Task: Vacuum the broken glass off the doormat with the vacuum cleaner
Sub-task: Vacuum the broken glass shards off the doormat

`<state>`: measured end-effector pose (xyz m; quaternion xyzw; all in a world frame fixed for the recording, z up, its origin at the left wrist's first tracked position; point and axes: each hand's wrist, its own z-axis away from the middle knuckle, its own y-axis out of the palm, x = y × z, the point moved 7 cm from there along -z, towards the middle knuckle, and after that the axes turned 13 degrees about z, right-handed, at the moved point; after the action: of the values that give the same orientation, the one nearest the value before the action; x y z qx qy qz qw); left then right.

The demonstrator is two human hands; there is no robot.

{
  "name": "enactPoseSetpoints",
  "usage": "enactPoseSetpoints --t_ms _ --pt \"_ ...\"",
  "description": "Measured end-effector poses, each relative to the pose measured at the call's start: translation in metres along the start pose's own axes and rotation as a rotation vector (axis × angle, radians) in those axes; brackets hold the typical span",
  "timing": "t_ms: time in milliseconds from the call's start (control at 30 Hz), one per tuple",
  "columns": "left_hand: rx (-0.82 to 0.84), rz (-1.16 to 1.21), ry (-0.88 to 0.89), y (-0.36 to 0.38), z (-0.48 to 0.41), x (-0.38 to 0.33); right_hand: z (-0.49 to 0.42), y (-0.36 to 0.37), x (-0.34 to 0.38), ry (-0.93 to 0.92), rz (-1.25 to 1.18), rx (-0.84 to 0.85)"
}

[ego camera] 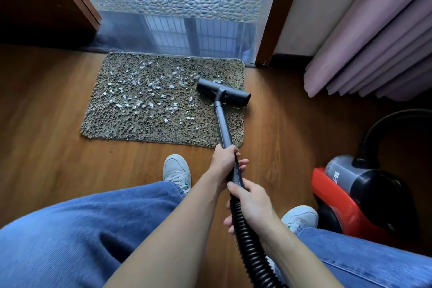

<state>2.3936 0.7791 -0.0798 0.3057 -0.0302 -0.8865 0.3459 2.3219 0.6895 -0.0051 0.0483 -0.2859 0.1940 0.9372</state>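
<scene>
Your right hand [253, 206] curls closed around the handle end, where the corrugated hose [247, 248] joins. Ahead of it, your left hand [223, 162] grips the wand [222, 124], fingers wrapped around it. The red canister vacuum cleaner [355, 194] sits on the wooden floor to your right. The floor nozzle [223, 92] rests on the doormat [145, 128], near its right edge. Broken glass [140, 91] lies scattered over the centre and left, so most of the vacuuming appears to remain.

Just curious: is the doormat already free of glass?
No, pale shards lie scattered across the doormat, left of the vacuum head.
</scene>
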Motion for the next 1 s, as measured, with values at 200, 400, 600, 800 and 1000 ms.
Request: enactPoseSetpoints --t_ms 200,400,600,800,1000 --pt "-0.072 -0.103 -0.021 -0.023 0.03 0.019 0.033 0.012 -0.027 0.021 0.067 0.022" --pt "-0.1 -0.181 -0.025 -0.046 0.059 0.047 0.064 0.017 -0.052 0.01 0.14 0.04" --pt "-0.135 -0.189 -0.004 -0.061 0.077 0.06 0.086 0.024 -0.068 -0.021 0.216 0.049" --pt "-0.183 -0.19 -0.003 -0.071 0.089 0.068 0.099 0.027 -0.076 -0.033 0.273 0.057" --pt "-0.194 -0.195 -0.011 -0.078 0.076 0.07 0.088 0.03 -0.077 -0.035 0.304 0.048"
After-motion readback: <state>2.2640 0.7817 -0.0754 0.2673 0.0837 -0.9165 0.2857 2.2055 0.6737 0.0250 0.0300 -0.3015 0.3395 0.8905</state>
